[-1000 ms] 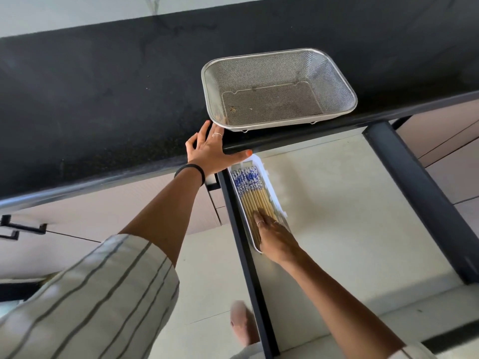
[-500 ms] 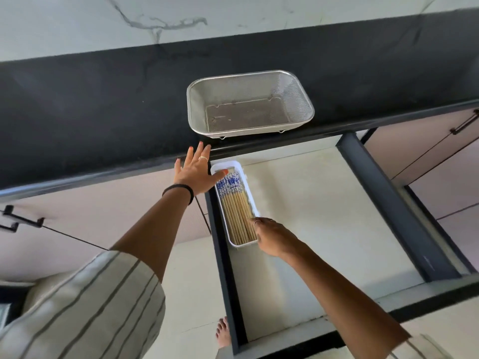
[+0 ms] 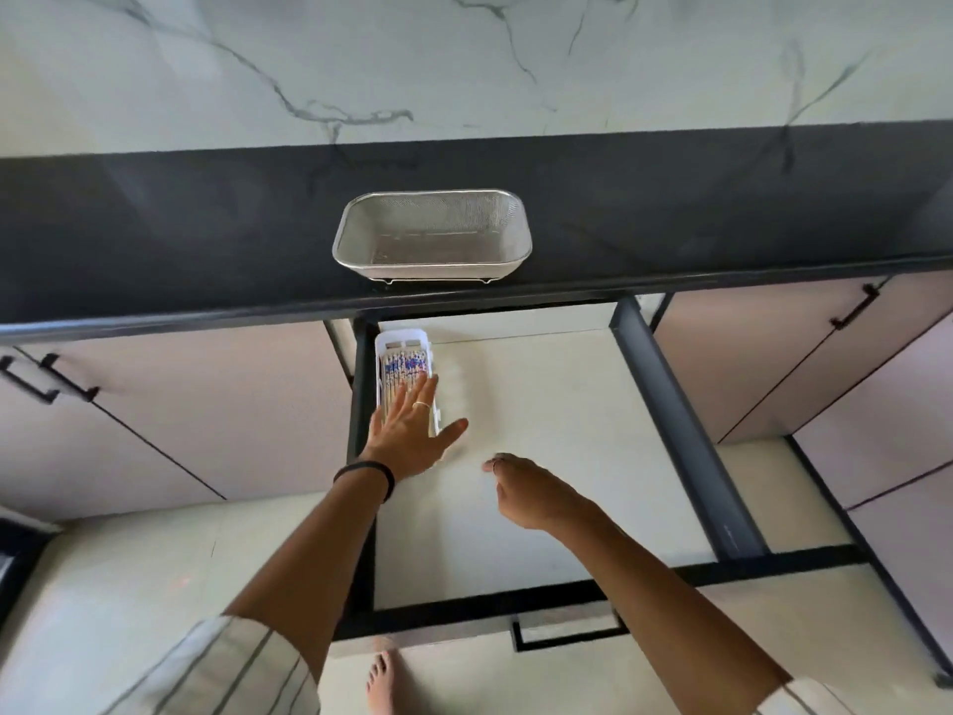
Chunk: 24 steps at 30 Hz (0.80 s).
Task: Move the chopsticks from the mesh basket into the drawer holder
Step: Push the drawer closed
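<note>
A steel mesh basket [image 3: 432, 234] stands on the black counter near its front edge, with nothing visible inside. Below it the drawer [image 3: 541, 456] is pulled out. At its far left corner lies the white holder [image 3: 384, 343] filled with wooden chopsticks [image 3: 405, 366] whose tips are blue-patterned. My left hand [image 3: 410, 430] lies flat, fingers spread, over the near half of the chopsticks. My right hand [image 3: 531, 490] hovers above the drawer floor to the right of the holder, fingers loosely curled, holding nothing.
The black counter [image 3: 206, 234] runs across the view under a marble wall. Shut cabinet doors with black handles [image 3: 853, 307] flank the drawer. The drawer's dark right rail [image 3: 680, 430] and front handle [image 3: 567, 634] are near me. A bare foot [image 3: 384, 683] stands below.
The view has pulled back and up. My left hand left the counter edge and came down flat onto the chopsticks. My right hand drew off the holder toward me and to the right.
</note>
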### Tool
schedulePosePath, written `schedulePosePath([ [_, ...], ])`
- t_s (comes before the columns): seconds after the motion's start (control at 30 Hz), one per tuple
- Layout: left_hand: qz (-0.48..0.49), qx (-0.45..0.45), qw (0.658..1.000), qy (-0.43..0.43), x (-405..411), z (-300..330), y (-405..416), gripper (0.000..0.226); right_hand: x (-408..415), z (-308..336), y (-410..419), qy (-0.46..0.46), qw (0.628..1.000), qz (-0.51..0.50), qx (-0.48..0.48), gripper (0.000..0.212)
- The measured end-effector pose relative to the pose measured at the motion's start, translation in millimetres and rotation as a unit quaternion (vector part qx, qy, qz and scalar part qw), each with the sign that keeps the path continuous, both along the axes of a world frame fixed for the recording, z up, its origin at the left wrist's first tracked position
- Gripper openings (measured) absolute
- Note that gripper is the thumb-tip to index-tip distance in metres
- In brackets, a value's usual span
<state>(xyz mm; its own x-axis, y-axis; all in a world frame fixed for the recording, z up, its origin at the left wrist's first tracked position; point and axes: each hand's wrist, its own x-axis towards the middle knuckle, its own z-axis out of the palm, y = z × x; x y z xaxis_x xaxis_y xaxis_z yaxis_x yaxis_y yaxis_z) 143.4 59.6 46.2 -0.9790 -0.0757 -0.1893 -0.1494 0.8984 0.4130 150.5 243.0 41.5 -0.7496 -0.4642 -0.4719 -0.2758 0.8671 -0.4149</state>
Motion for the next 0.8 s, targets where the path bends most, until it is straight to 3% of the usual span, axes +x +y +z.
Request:
schedulePosePath([
  [0.17, -0.018, 0.006, 0.999, -0.029, 45, -8, 39, 0.082, 18, -1, 28, -0.006, 0.999, 0.003, -0.033, 0.051],
  [0.3, -0.075, 0.028, 0.988, -0.134, 73, -15, 57, 0.097, 34, -5, 42, -0.023, 0.999, 0.010, -0.046, 0.042],
  [0.5, -0.153, 0.029, 0.957, -0.246, 101, -19, 62, 0.119, 51, -9, 59, -0.119, 0.990, 0.071, 0.037, 0.068],
  [0.8, -0.127, 0.016, 0.968, -0.215, 117, -20, 62, 0.111, 56, -5, 63, -0.127, 0.986, 0.108, 0.027, 0.073],
])
